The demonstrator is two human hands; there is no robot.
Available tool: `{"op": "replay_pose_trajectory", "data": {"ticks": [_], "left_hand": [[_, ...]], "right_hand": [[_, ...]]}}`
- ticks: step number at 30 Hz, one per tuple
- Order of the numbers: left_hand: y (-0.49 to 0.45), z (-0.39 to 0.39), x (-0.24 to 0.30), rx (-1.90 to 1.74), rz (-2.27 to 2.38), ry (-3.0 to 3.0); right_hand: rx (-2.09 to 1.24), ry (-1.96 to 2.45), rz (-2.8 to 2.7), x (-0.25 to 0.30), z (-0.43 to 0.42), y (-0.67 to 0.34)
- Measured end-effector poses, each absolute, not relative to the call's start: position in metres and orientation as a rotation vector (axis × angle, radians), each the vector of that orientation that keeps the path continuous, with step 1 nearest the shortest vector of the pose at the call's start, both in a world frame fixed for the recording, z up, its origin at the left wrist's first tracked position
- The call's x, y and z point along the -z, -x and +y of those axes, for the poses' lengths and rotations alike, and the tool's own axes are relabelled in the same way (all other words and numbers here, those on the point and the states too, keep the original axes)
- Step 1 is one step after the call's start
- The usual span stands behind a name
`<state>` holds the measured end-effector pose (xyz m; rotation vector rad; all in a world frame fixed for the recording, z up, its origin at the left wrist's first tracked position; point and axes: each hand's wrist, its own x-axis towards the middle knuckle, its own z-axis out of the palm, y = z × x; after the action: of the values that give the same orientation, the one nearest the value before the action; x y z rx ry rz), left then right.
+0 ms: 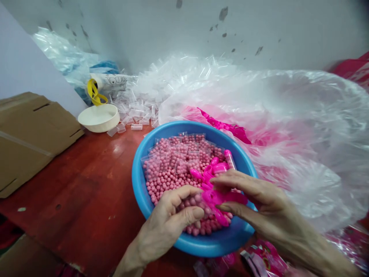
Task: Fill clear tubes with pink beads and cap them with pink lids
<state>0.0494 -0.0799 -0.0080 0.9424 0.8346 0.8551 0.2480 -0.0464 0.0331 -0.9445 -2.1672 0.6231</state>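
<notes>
A blue plastic bowl (138,181) on the red-brown table holds a heap of small pink balls (167,169), several clear tubes and bright pink plastic pieces (215,167). My left hand (170,223) curls over the bowl's near side, fingers and thumb pinched among the pink balls; what it grips is hidden. My right hand (259,200) reaches in from the right and is closed on a bright pink plastic piece (219,198) between thumb and fingers. The two hands nearly touch above the bowl.
A big clear plastic bag (288,127) with pink pieces inside bulges on the right. Loose clear tubes (138,111) lie behind the bowl. A white dish (99,117) with a yellow strap and a cardboard box (29,134) sit at the left.
</notes>
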Motion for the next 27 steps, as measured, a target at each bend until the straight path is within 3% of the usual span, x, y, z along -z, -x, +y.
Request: {"op": "replay_pose_trajectory", "data": {"ticks": [4, 12, 22, 27], "left_hand": [[-0.046, -0.076, 0.006, -0.792, 0.742, -0.794], [-0.048, -0.069, -0.004, -0.694, 0.834, -0.707], [-0.057, -0.071, -0.012, -0.841, 0.820, -0.556], [-0.057, -0.070, -0.013, -0.865, 0.722, -0.597]], "right_hand": [[-0.422, 0.725, -2.374, -0.040, -0.044, -0.250], [-0.487, 0.550, -2.400, -0.038, -0.049, -0.236], [-0.309, 0.819, -2.318, -0.021, -0.059, -0.233], [-0.551, 0.875, -2.233, -0.014, -0.059, -0.224]]}}
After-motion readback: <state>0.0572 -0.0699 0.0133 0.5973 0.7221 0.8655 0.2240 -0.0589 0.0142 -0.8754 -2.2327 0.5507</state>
